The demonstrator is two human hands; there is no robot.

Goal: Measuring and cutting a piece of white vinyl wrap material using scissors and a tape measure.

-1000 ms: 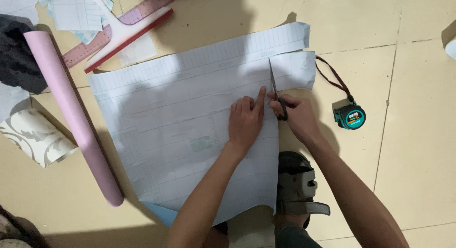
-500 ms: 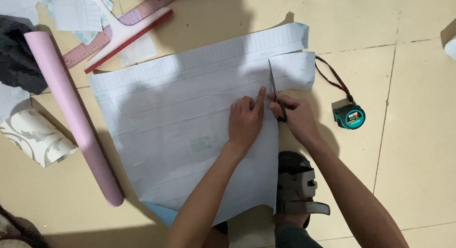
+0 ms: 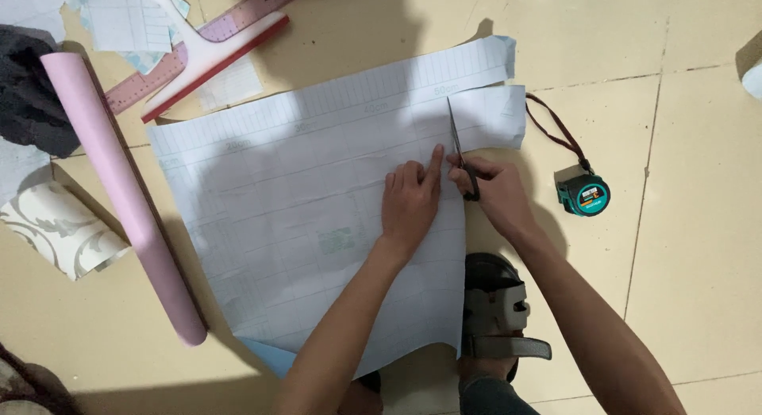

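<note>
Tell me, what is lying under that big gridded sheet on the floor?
Under the gridded sheet a light blue layer peeks out at its lower edge, on the tiled floor. The left hand presses on top. Anything else beneath is covered.

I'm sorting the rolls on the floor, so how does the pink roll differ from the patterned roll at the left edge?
The pink roll is long, slim and plain; the patterned roll is short, fat and cream with a grey ornamental print. The pink roll lies against the gridded sheet being cut with scissors; the patterned roll lies apart from it. Both lie flat on the tiled floor.
</note>
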